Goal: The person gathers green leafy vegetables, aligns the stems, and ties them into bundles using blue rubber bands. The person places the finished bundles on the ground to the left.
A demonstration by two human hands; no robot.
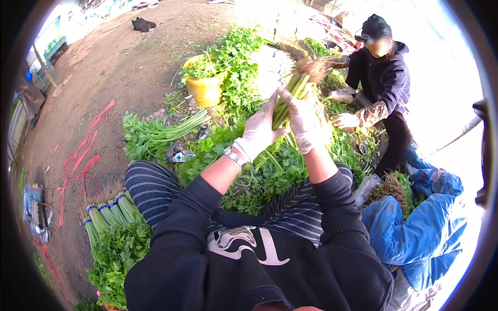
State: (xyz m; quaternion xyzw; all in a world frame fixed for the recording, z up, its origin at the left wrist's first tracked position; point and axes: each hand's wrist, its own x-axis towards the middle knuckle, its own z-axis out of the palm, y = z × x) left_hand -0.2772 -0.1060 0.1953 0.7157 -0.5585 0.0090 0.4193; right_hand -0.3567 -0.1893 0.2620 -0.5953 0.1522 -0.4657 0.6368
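Between my two white-gloved hands is a bunch of celery (288,99), tilted with its brown roots (314,70) up and away from me. My left hand (257,131) grips the stalks from the left, wearing a metal watch (234,156) at the wrist. From the right, my right hand (302,121) closes around the same stalks. Loose leafy celery (278,171) covers the ground below, between my crossed legs. Left of it lies another handful of pale green stalks (175,130) with leaves.
A yellow bucket (204,91) of greens stands ahead. Another person (385,77) sits at the right, gloved hands low over celery. Banded celery bundles (111,214) lie at my left, near pink ribbon (83,155). Blue cloth (420,229) is heaped at right. A black animal (144,25) rests farther off.
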